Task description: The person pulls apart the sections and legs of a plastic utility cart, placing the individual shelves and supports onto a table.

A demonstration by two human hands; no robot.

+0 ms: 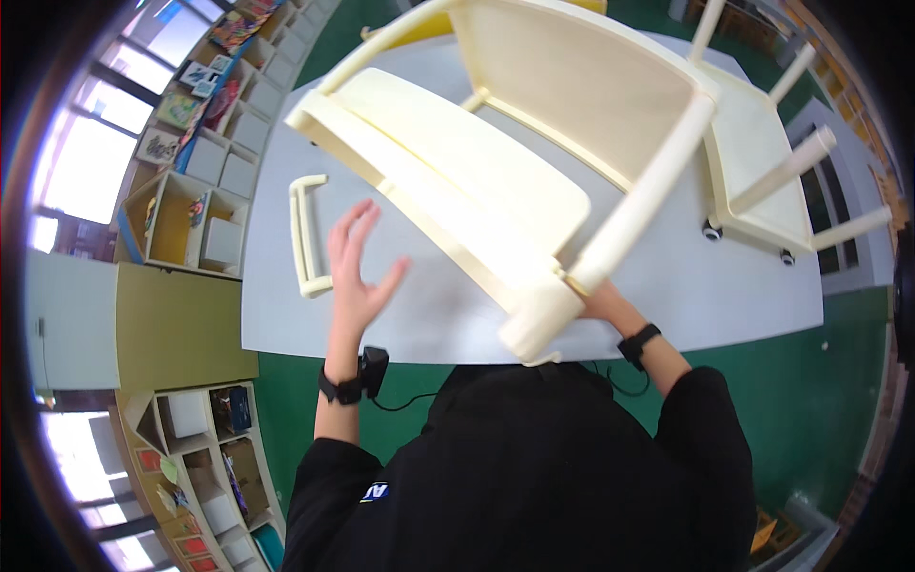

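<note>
A large cream plastic trolley frame (448, 205), with round posts and flat panels, stands tilted over the table in front of me. My right hand (602, 303) reaches in behind its near right corner post and grips there; the post hides the fingers. My left hand (355, 272) is raised left of the frame's near edge, fingers spread, holding nothing. Just left of that hand lies a cream U-shaped handle (303, 234) on the table, apart from it.
The grey table (753, 296) has a curved outline. At its right is another cream trolley section (753, 143) with upright posts and black castors (712, 231). Shelving (214, 224) and cabinets line the left side. Green floor (820, 381) surrounds the table. A dark cable (405, 405) hangs by my left wrist.
</note>
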